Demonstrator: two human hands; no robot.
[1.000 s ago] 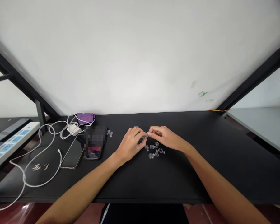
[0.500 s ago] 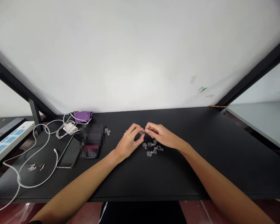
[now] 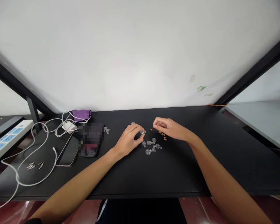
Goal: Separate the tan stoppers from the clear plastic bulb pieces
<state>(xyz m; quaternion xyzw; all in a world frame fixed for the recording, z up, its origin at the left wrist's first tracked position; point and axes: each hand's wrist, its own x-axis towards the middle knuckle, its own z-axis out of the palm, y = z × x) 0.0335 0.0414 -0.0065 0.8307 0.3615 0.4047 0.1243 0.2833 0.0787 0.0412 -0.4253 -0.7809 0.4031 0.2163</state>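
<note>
The left hand (image 3: 128, 140) curls at a small clear plastic piece (image 3: 142, 132), its grip hard to make out. The right hand (image 3: 165, 126) pinches narrowly, fingers hiding any contents, with tiny brown bits (image 3: 163, 134) at six o'clock on the black bench (image 3: 189, 174).

Wht pwr strip (image 3: 10, 140), purple pouch (image 3: 80, 115), wht charger (image 3: 68, 126), black phone (image 3: 66, 151), wht cable (image 3: 47, 137)

White wall (image 3: 140, 56), blk frame (image 3: 254, 73), red tile flr (image 3: 196, 211).
</note>
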